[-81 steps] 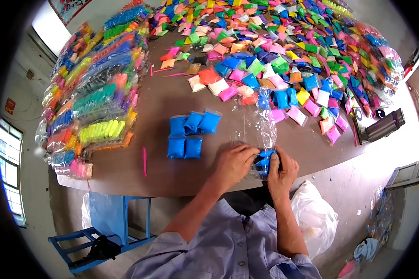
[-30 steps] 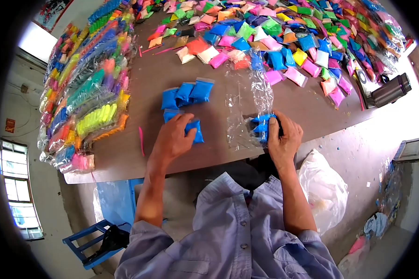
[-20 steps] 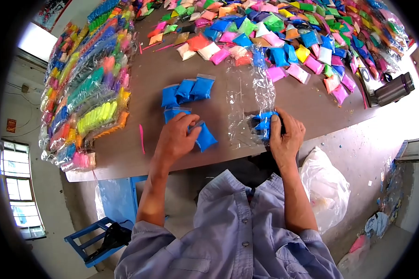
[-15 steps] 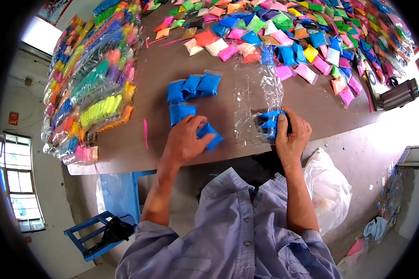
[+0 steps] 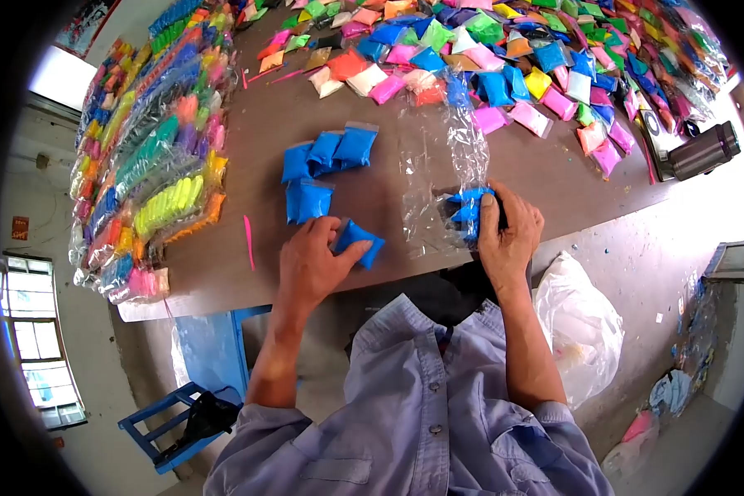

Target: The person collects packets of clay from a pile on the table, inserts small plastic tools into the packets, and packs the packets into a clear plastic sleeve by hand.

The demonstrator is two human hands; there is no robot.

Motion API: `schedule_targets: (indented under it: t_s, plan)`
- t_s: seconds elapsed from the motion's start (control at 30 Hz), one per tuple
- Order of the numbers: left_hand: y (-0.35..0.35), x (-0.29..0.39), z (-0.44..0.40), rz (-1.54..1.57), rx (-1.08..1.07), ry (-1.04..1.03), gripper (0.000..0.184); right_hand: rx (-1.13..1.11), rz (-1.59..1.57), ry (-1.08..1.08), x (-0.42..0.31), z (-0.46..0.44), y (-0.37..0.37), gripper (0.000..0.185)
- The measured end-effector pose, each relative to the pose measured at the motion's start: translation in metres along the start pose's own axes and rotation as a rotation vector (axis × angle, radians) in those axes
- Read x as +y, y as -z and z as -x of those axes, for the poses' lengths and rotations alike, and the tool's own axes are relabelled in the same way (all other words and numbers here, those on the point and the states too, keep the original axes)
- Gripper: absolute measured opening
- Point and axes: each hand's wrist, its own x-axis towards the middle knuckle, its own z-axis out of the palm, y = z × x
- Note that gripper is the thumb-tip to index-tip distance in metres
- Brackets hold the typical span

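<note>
My left hand (image 5: 312,260) is at the table's front edge with its thumb and fingers closed around one end of a blue packet (image 5: 360,244). Just beyond it lie several more blue packets (image 5: 326,152), sealed in clear film and partly overlapping. To the right, my right hand (image 5: 511,233) grips a few blue packets (image 5: 471,205), stacked on edge at the mouth of a long clear plastic bag (image 5: 426,169). The bag lies flat and crinkled, stretching away from me. My right fingertips are partly hidden behind the packets.
Colourful small packets (image 5: 479,58) heap across the back of the table (image 5: 215,277). Filled clear bags (image 5: 153,149) pile up on the left. A steel flask (image 5: 703,152) stands at the right edge. A pink strip (image 5: 249,242) lies left of my hand; a white plastic bag (image 5: 577,318) sits below the table.
The view has shifted slightly. The fingers of my left hand have drawn back from the blue pile, with the thumb still on the nearest packet. My right hand keeps its grip.
</note>
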Motion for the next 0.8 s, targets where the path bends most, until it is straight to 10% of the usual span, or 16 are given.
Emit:
schedule_targets:
  t_s: [0.2, 0.63, 0.8]
  plan:
    - [-0.014, -0.022, -0.006, 0.8, -0.241, 0.334, 0.034, -0.003, -0.038, 0.004, 0.003, 0.0, 0.0, 0.021]
    - [-0.067, 0.075, -0.089, 0.483, 0.107, -0.169, 0.029, -0.111, -0.116, -0.071, 0.004, -0.004, 0.005, 0.028]
    - [-0.078, 0.071, -0.091, 0.586, -0.075, -0.265, 0.027, -0.114, -0.053, -0.008, 0.004, -0.01, 0.005, 0.035]
